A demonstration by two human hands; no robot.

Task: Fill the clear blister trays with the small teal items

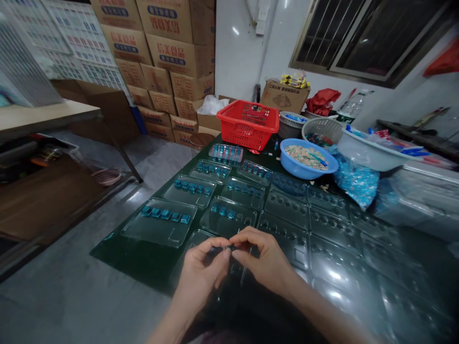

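Observation:
My left hand (206, 265) and my right hand (263, 253) meet over the near edge of the table, fingertips pinched together on a small dark piece (229, 247) too small to name. Just beyond them lies a clear plastic tray (211, 224) with three blue square pieces (223, 210) in its upper row. To its left, another clear tray (158, 234) carries a row of several blue pieces (165, 214). Beside my right hand are clear trays (283, 220) with unfilled hollows. Part of a tray (195, 236) shows behind my left hand.
A red basket (247, 122) stands at the table's far end. Right of it are a blue basin (304, 172) of small pale pieces, a white basin (376, 153) and a bag of blue pieces (356, 179). Cardboard boxes (175, 57) are stacked against the wall.

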